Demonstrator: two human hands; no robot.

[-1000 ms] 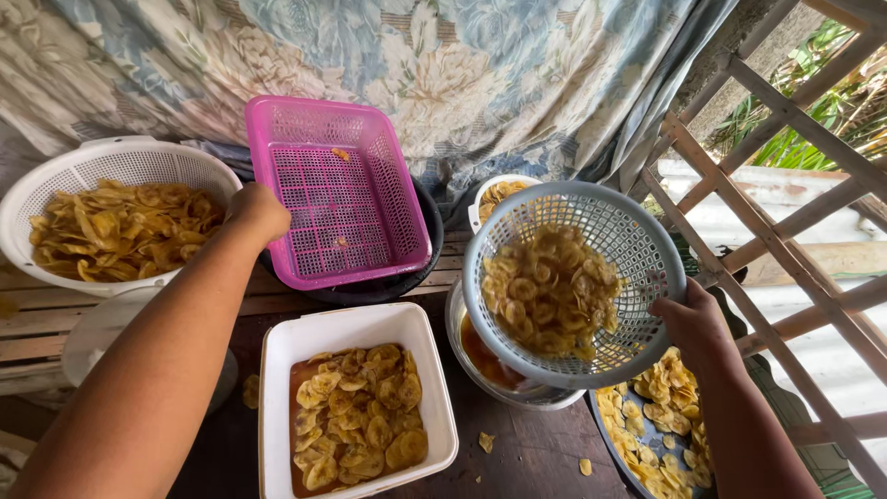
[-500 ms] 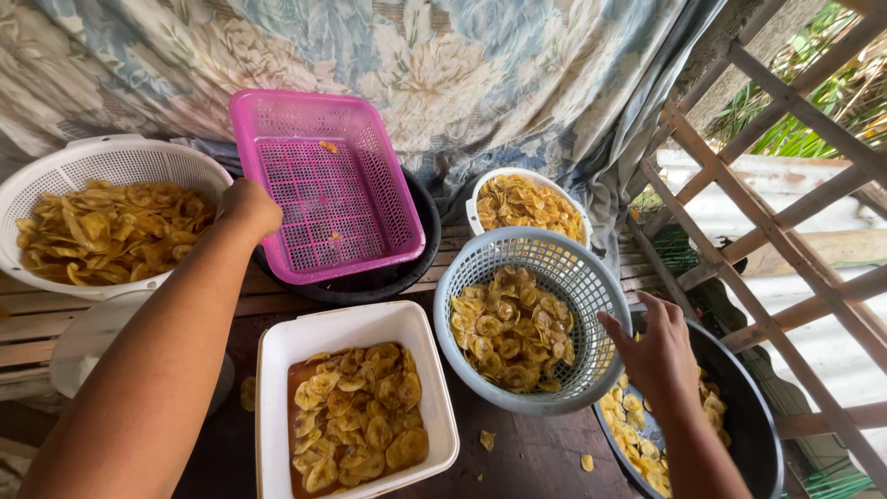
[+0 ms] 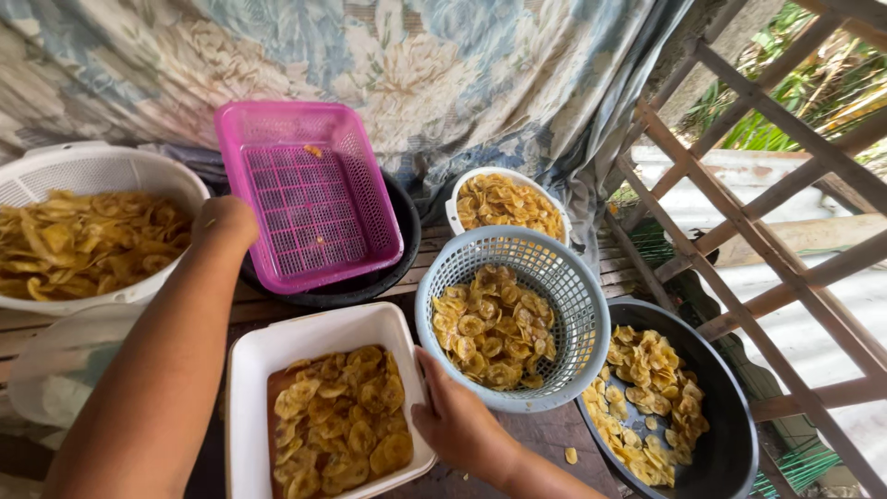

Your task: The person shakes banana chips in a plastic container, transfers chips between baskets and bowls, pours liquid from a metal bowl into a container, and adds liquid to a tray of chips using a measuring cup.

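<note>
The big white colander (image 3: pixel 139 171) of long fried banana strips sits far left, and my left hand (image 3: pixel 224 222) rests by its rim with the fingers curled under. From here I can't tell whether they grip the rim or only lean on it. Beside that hand the empty pink basket (image 3: pixel 309 194) tilts in a black basin (image 3: pixel 388 268). At lower right a black pan (image 3: pixel 730 434) holds loose round banana chips. The white rectangular tub (image 3: pixel 277 346) in front of me holds more chips in reddish liquid. Between tub and pan sits the pale blue round basket (image 3: pixel 573 305) of chips; my right hand (image 3: pixel 457 420) is at its near edge, fingers closed around the rim there. Behind it a small white bowl (image 3: pixel 457 208) is heaped with chips.
</note>
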